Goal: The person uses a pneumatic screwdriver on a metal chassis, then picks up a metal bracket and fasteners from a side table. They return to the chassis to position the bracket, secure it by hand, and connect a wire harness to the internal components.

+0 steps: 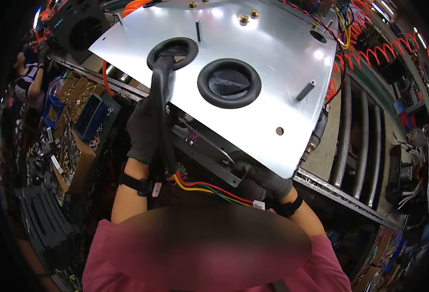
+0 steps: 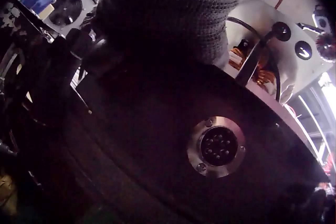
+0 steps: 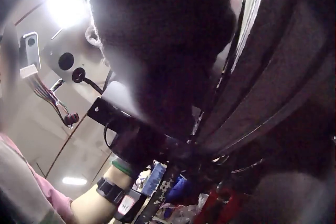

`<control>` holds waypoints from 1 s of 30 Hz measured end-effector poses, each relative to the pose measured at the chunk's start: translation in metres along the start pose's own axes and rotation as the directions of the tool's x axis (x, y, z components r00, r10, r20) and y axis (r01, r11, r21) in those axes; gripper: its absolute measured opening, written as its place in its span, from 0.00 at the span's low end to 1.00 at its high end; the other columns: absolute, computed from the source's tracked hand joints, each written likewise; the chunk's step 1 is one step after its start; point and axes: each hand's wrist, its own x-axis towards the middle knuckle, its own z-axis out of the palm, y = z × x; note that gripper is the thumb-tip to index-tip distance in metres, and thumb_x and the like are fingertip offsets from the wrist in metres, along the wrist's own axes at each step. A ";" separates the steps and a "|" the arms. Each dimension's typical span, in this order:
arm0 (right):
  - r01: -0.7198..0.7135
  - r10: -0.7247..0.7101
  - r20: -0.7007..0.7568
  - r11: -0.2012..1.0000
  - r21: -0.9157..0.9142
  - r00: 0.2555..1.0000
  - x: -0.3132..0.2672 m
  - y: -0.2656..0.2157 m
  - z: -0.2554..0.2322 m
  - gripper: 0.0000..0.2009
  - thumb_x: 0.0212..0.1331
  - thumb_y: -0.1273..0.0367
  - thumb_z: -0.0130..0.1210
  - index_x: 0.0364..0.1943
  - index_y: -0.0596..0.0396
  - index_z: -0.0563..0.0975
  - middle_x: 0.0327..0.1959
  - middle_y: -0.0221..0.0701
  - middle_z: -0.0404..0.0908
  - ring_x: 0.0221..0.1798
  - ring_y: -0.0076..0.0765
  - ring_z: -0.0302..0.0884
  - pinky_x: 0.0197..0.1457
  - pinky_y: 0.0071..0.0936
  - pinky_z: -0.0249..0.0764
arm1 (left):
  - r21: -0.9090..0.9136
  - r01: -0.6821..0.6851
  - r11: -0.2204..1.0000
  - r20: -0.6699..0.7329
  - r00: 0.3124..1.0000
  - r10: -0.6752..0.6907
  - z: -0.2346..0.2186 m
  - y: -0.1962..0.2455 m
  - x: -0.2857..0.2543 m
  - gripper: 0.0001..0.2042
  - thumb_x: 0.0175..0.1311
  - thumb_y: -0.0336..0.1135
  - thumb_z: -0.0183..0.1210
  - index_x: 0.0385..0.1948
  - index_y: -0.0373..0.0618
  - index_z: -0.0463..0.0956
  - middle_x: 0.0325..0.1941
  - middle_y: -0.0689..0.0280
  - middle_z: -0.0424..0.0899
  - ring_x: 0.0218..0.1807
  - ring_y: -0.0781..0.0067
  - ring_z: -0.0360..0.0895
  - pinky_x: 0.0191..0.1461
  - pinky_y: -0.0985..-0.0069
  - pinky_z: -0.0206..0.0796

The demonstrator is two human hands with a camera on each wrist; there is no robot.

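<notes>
Head view shows a big metal plate (image 1: 253,73) tipped up. The left hand (image 1: 144,129) grips its near edge beside the black cable (image 1: 160,107). The right hand (image 1: 265,180) curls under the bottom corner. Best hold it steady, away from the colored wires (image 1: 209,187).

You wear dark knitted gloves on both hands: the left hand (image 1: 144,127) and the right hand (image 1: 265,179) are covered to the wrist, and the left glove ends in a green-edged cuff (the left wrist view shows that green rim plainly). A black strap circles each wrist; the left one carries a small white tag with a red mark. Your short sleeves are pink.
</notes>
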 end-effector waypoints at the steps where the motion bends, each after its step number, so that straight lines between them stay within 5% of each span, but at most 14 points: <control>1: -0.028 0.028 0.025 1.000 0.005 0.999 0.001 0.007 -0.002 0.13 0.60 0.72 0.58 0.50 0.55 0.79 0.40 0.39 0.84 0.42 0.35 0.84 0.47 0.29 0.77 | 0.004 -0.055 0.998 -0.032 0.998 0.055 0.004 0.015 -0.001 0.20 0.50 0.32 0.68 0.48 0.42 0.78 0.44 0.63 0.82 0.47 0.72 0.81 0.50 0.74 0.73; 4: -0.248 0.235 0.119 0.962 0.113 0.965 0.000 -0.035 -0.005 0.18 0.64 0.66 0.53 0.53 0.65 0.75 0.43 0.36 0.82 0.45 0.30 0.79 0.51 0.29 0.74 | 0.136 -0.040 0.990 -0.020 0.999 0.044 -0.007 0.031 -0.003 0.27 0.43 0.41 0.72 0.48 0.43 0.78 0.46 0.58 0.82 0.49 0.62 0.80 0.54 0.69 0.72; 6: -0.103 0.125 0.235 0.989 -0.102 0.964 0.004 -0.012 -0.022 0.17 0.64 0.65 0.53 0.50 0.65 0.77 0.42 0.36 0.82 0.44 0.30 0.79 0.50 0.28 0.74 | 0.111 0.013 0.994 -0.061 0.998 -0.006 -0.003 0.015 -0.007 0.31 0.39 0.45 0.73 0.50 0.44 0.77 0.48 0.56 0.82 0.51 0.56 0.79 0.57 0.65 0.71; 8: -0.317 0.282 0.163 0.910 0.266 0.946 0.007 -0.029 -0.006 0.15 0.63 0.65 0.56 0.46 0.65 0.78 0.38 0.34 0.83 0.41 0.29 0.79 0.46 0.26 0.75 | 0.246 -0.086 0.965 -0.185 0.974 0.134 -0.002 0.028 -0.006 0.30 0.38 0.46 0.74 0.47 0.45 0.77 0.42 0.58 0.83 0.43 0.56 0.81 0.49 0.64 0.74; 9: -0.355 0.320 0.156 0.860 0.367 0.935 0.009 -0.033 -0.002 0.15 0.62 0.65 0.58 0.44 0.64 0.78 0.35 0.33 0.83 0.38 0.28 0.79 0.42 0.25 0.75 | 0.250 0.052 0.967 -0.039 0.998 -0.043 -0.010 0.038 -0.005 0.33 0.40 0.51 0.70 0.51 0.47 0.75 0.49 0.58 0.79 0.51 0.52 0.77 0.57 0.61 0.68; 10: -0.287 0.238 0.181 0.898 0.333 0.954 0.012 -0.025 -0.012 0.16 0.60 0.63 0.62 0.42 0.65 0.79 0.32 0.32 0.83 0.33 0.25 0.79 0.36 0.22 0.75 | 0.305 0.058 0.951 -0.031 0.998 -0.052 -0.009 0.045 -0.002 0.37 0.35 0.48 0.74 0.54 0.50 0.73 0.50 0.58 0.79 0.51 0.53 0.77 0.55 0.61 0.70; 11: -0.240 0.233 0.098 0.968 0.075 0.968 0.007 -0.025 -0.013 0.14 0.58 0.63 0.63 0.35 0.64 0.80 0.25 0.29 0.82 0.29 0.25 0.79 0.34 0.20 0.73 | 0.301 0.067 0.951 -0.022 0.998 -0.063 -0.009 0.045 -0.002 0.37 0.36 0.48 0.73 0.54 0.50 0.72 0.51 0.57 0.78 0.52 0.53 0.76 0.56 0.61 0.69; 14: -0.242 0.242 0.062 0.970 -0.008 0.968 0.003 0.006 -0.026 0.10 0.56 0.68 0.61 0.35 0.62 0.80 0.25 0.29 0.81 0.29 0.24 0.78 0.33 0.22 0.71 | 0.312 0.134 0.940 0.028 0.988 -0.150 -0.015 0.053 0.000 0.36 0.37 0.51 0.72 0.54 0.50 0.72 0.50 0.57 0.77 0.53 0.53 0.76 0.57 0.61 0.69; 18: -0.320 0.317 -0.054 0.944 -0.081 0.947 0.008 -0.021 -0.003 0.14 0.58 0.64 0.63 0.40 0.62 0.80 0.32 0.31 0.82 0.34 0.23 0.78 0.35 0.23 0.71 | 0.319 0.223 0.921 0.152 0.947 -0.282 -0.025 0.061 0.008 0.35 0.38 0.56 0.69 0.53 0.50 0.74 0.50 0.56 0.77 0.56 0.54 0.74 0.59 0.62 0.68; 19: -0.185 0.199 -0.135 0.976 0.112 0.971 0.000 -0.004 0.000 0.23 0.54 0.56 0.67 0.44 0.62 0.79 0.32 0.30 0.82 0.34 0.23 0.77 0.36 0.21 0.71 | 0.291 0.218 0.931 0.202 0.938 -0.283 -0.027 0.058 0.010 0.36 0.38 0.58 0.69 0.52 0.50 0.75 0.52 0.55 0.76 0.58 0.54 0.73 0.60 0.62 0.67; 23: -0.239 0.258 -0.128 0.960 0.143 0.958 0.002 0.002 -0.003 0.28 0.46 0.53 0.73 0.43 0.62 0.78 0.30 0.28 0.82 0.31 0.22 0.75 0.36 0.21 0.71 | 0.233 0.152 0.961 0.216 0.955 -0.203 -0.030 0.049 0.006 0.38 0.40 0.59 0.67 0.55 0.49 0.73 0.59 0.54 0.72 0.63 0.51 0.69 0.64 0.61 0.64; 26: -0.261 0.250 -0.185 0.965 -0.038 0.950 -0.007 0.012 -0.019 0.18 0.67 0.61 0.52 0.48 0.65 0.77 0.47 0.38 0.82 0.48 0.34 0.77 0.52 0.29 0.71 | 0.201 0.090 0.976 0.072 0.992 -0.106 -0.039 0.027 -0.019 0.39 0.43 0.59 0.67 0.59 0.49 0.70 0.65 0.54 0.68 0.66 0.51 0.65 0.67 0.61 0.61; 27: -0.271 0.248 -0.202 0.958 -0.093 0.947 -0.008 0.010 -0.020 0.18 0.65 0.61 0.54 0.48 0.64 0.78 0.45 0.37 0.82 0.46 0.33 0.77 0.51 0.29 0.71 | 0.227 0.083 0.970 0.096 0.990 -0.107 -0.066 0.025 -0.030 0.39 0.45 0.58 0.67 0.61 0.50 0.67 0.69 0.54 0.63 0.69 0.52 0.61 0.69 0.61 0.59; 30: -0.335 0.293 -0.210 0.920 -0.202 0.933 0.000 -0.007 -0.014 0.19 0.59 0.59 0.60 0.45 0.63 0.78 0.40 0.34 0.82 0.41 0.29 0.76 0.46 0.26 0.71 | 0.297 -0.051 0.953 -0.093 0.992 0.082 -0.147 0.000 -0.058 0.25 0.49 0.48 0.66 0.50 0.48 0.77 0.52 0.58 0.79 0.56 0.55 0.75 0.62 0.61 0.65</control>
